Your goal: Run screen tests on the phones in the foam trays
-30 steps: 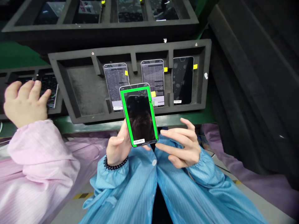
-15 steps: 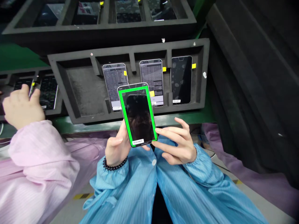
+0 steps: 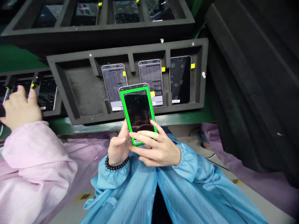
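A smartphone (image 3: pixel 139 109) with a bright green border lit round its dark screen is tilted up in front of me. My left hand (image 3: pixel 119 144) grips it from its lower left side and behind; a black coil band circles that wrist. Across the lower screen reaches my right hand (image 3: pixel 158 144), fingers spread, with fingertips at the lower left of the green border and near the right edge. The barcode label low on the screen is partly covered. Beyond it, a phone with lines of text (image 3: pixel 114 84) and a second text-filled phone (image 3: pixel 151 79) lie in the black foam tray (image 3: pixel 187 109).
A dark-screened phone (image 3: pixel 180 81) with a yellow tab lies in the tray's right compartment. Another foam tray (image 3: pixel 98 29) with phones stands behind. On the left, a co-worker's hand (image 3: pixel 21 107) works over phones in another tray. Large black padded material (image 3: pixel 252 77) rises on the right.
My right hand has moved left from the phone's right edge to across its lower screen. The phone stays in my left hand. The co-worker's hand has shifted slightly left.
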Demonstrator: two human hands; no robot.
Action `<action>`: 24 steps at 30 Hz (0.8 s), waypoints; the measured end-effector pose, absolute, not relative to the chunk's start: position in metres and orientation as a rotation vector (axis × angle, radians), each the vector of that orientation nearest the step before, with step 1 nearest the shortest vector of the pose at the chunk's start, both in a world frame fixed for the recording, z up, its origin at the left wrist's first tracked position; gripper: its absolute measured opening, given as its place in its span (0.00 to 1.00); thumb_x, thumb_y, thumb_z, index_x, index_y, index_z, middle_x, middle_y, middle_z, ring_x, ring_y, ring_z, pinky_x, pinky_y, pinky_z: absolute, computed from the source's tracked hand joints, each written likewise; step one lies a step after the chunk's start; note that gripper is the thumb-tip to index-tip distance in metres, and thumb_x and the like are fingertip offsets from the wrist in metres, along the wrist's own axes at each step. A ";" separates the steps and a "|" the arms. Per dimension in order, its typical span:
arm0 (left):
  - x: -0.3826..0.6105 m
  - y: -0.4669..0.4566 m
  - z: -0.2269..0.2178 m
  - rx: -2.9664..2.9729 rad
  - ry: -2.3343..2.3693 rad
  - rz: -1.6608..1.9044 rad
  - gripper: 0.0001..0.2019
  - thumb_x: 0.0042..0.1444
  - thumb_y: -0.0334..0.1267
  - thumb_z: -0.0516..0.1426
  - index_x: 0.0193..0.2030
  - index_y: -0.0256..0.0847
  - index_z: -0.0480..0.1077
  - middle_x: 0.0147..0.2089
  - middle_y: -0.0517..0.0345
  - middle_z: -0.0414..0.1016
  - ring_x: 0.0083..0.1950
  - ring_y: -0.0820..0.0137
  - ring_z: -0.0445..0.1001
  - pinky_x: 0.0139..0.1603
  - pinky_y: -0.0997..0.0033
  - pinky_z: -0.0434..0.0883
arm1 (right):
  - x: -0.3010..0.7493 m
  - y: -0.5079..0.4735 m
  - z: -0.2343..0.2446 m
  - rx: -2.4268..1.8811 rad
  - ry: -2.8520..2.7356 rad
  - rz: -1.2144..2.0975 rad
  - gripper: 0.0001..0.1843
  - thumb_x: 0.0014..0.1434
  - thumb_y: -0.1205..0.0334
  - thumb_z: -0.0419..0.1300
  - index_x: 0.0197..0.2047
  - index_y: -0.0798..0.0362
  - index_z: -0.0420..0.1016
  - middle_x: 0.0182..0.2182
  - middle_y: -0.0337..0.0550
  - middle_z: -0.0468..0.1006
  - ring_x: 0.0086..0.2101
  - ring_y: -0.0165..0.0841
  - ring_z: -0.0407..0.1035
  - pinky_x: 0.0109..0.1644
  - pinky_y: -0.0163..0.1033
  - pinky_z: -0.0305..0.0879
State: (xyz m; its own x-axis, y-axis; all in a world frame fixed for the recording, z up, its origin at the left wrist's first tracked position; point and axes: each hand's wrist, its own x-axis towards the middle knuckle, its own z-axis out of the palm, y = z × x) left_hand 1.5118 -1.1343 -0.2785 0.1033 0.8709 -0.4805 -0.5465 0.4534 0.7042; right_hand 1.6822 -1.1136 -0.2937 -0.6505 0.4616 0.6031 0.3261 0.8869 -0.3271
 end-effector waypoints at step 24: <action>1.506 -1.134 -0.281 0.516 0.816 1.071 0.44 0.47 0.46 0.51 0.74 0.51 0.45 0.63 0.53 0.72 0.58 0.49 0.75 0.50 0.47 0.78 | 1.713 -1.110 -0.293 -0.693 -2.152 0.136 0.17 0.67 0.61 0.50 0.41 0.47 0.82 0.51 0.40 0.82 0.48 0.32 0.71 0.75 0.53 0.51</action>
State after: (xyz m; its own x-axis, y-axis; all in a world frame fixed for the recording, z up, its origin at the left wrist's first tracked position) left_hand 1.5063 -1.1339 -0.2810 0.2400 0.9131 -0.3297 -0.5601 0.4076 0.7212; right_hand 1.7132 -1.1096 -0.2928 -0.4859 0.5225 0.7006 0.4305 0.8407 -0.3284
